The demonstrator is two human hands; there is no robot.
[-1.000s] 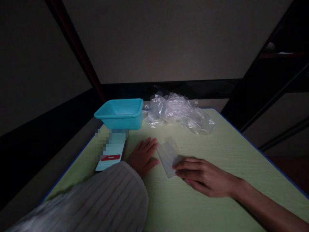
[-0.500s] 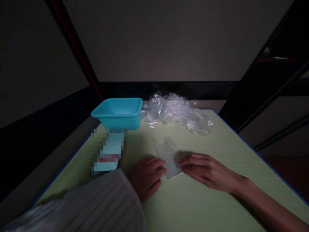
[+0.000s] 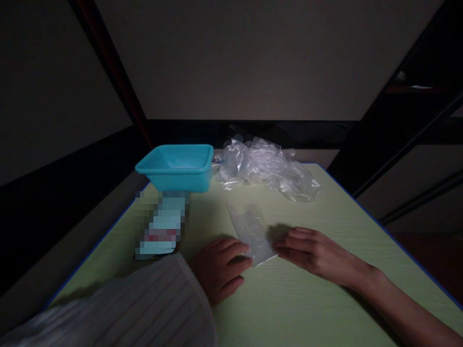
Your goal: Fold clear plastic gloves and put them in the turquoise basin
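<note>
Between two bare hands on the pale green tabletop point(image 3: 307, 308), a flat clear plastic sheet point(image 3: 255, 231) is lying at a slant. From my remote seat I am seeing the left hand point(image 3: 222, 267) resting its fingertips at the sheet's near left edge, fingers loosely curled; whether they are pinching the plastic or only pressing it, I cannot tell. The right hand point(image 3: 307, 250) is touching the near right corner with bunched fingertips, and I cannot tell its hold either. A ribbed pale sleeve point(image 3: 144, 303) is reaching the left wrist. Farther off, a turquoise plastic basin point(image 3: 181, 181) is standing at the far left, and a crumpled clear plastic heap point(image 3: 264, 164) is sitting just beside it. A smartphone point(image 3: 166, 219), obscured by pixelation, is lying in front of the basin.
</note>
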